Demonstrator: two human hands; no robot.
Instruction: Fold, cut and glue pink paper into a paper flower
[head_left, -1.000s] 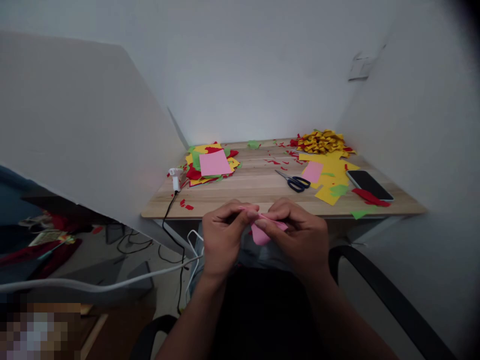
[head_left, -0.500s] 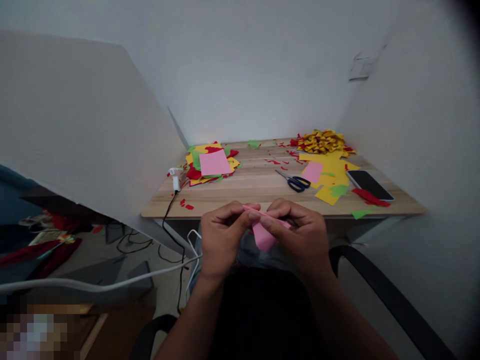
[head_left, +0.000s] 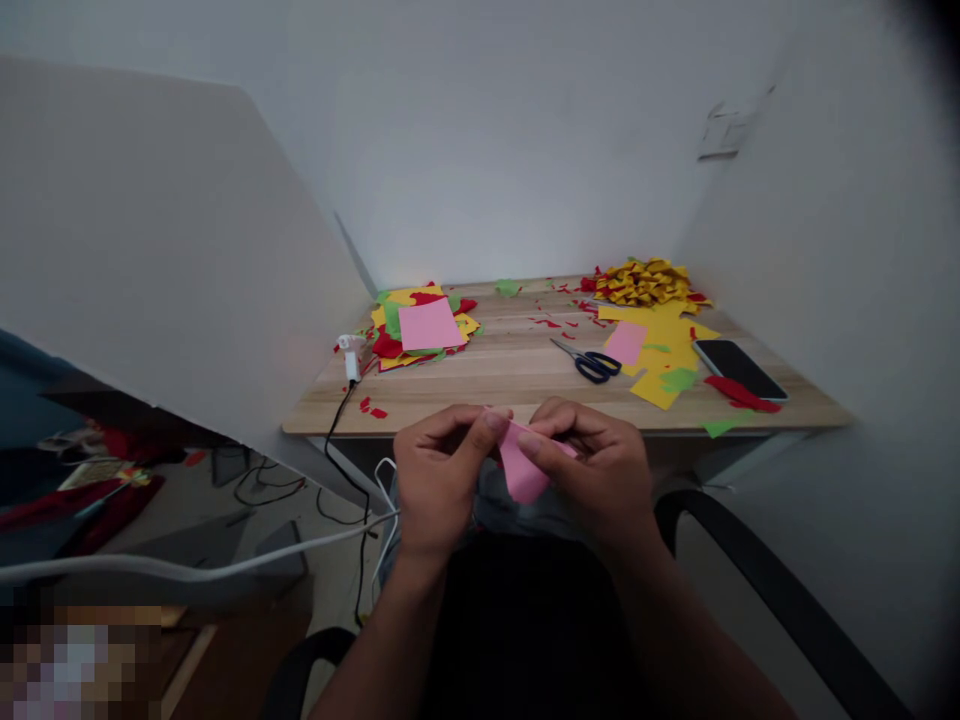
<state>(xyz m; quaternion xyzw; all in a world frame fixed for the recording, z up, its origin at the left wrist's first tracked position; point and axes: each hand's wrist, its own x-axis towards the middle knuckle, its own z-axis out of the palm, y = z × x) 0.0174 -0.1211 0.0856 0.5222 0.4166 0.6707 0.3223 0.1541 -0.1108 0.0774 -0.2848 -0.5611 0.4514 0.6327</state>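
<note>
A small piece of pink paper (head_left: 523,475) is held between my two hands, just in front of the table's near edge. My left hand (head_left: 442,470) pinches its upper left edge between thumb and fingers. On the other side, my right hand (head_left: 596,465) grips the paper with the thumb lying across its front. The paper looks folded along the top and hangs down between the thumbs. Beyond my hands, dark-handled scissors (head_left: 596,366) lie on the wooden table (head_left: 502,385), blades pointing to the upper left.
A pink sheet (head_left: 430,325) tops a pile of coloured scraps at left. Yellow paper (head_left: 671,335), a smaller pink piece (head_left: 627,343) and a heap of folded yellow pieces (head_left: 645,283) lie at right, near a phone (head_left: 739,369). A white cable (head_left: 225,572) crosses low at left.
My hands have drifted slightly left. My left thumb has moved a little away from the right one, so more of the pink paper shows between them.
</note>
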